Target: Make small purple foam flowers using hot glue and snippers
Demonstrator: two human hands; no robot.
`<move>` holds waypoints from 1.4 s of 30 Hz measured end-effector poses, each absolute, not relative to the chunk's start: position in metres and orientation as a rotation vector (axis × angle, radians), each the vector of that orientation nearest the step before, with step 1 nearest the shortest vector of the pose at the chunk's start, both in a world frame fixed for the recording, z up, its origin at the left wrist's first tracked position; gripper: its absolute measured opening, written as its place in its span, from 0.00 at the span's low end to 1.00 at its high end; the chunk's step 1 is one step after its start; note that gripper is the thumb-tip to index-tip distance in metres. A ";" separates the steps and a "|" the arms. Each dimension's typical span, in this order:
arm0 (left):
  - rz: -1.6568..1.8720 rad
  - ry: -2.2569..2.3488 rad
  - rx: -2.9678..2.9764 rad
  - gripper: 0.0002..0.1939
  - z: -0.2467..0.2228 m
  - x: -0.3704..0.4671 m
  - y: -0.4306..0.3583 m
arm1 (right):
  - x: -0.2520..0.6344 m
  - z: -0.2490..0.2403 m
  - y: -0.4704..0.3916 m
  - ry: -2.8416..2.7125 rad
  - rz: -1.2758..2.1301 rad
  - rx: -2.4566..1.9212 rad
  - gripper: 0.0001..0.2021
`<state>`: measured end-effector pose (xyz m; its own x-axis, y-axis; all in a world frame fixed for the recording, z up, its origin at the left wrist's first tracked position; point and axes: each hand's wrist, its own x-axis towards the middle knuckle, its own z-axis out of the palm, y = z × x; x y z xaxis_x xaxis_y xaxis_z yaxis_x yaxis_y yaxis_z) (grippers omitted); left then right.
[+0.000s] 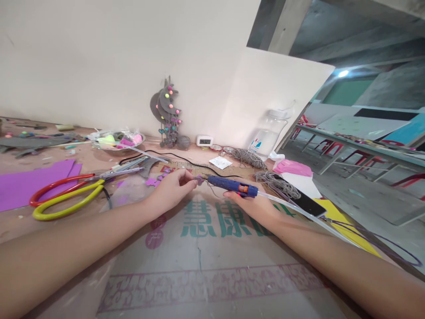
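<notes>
Fingertips [193, 181] of the left hand [171, 190] were pinched together on a small purple piece [199, 180], near the middle of the work surface. Just to its right came the tip of a blue glue gun [229, 184]; the right hand [257, 206] was clamped on its body, most of those fingers hidden behind it.

Good handling, I judged, called for gripping the piece by its rim, keeping skin off the hot tip, and bringing the tip in slowly with a light squeeze. Steady wrists would have helped, since a loose grey thread [212, 191] hung by the tip and could have caught in glue.

Farther out, a long clear glue stick [299, 206] trailed to the near right, past a phone [310, 203] and grey yarn [279, 184], so swinging the gun that way risked snagging. A black cord [186, 158] crossed the far side, before the pale wall [133, 48]. Scissors [41, 216] lay left, handles outward. The printed plastic sheet [166, 261] stretched toward the near edge, which looked like the easiest way to draw back.
</notes>
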<state>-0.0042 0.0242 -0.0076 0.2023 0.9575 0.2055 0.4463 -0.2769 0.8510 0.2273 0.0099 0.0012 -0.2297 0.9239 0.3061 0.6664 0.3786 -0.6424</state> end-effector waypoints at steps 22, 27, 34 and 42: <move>1.008 1.309 1.852 0.11 -0.012 -0.002 0.026 | 0.225 0.004 0.008 -1.987 0.533 -1.351 0.14; 0.998 1.297 1.854 0.11 -0.011 -0.003 0.025 | 0.224 0.007 0.006 -2.004 0.482 -1.359 0.14; 1.012 1.296 1.849 0.08 -0.011 -0.003 0.026 | 0.225 0.006 0.007 -2.068 0.404 -1.344 0.15; 1.012 1.298 1.853 0.09 -0.010 -0.003 0.025 | 0.226 0.004 0.007 -2.034 0.414 -1.369 0.16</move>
<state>-0.0026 0.0255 -0.0098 0.2120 0.9514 0.2233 0.4487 -0.2978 0.8426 0.2265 0.0072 0.0041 -0.2492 0.9090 0.3342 0.7059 0.4067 -0.5799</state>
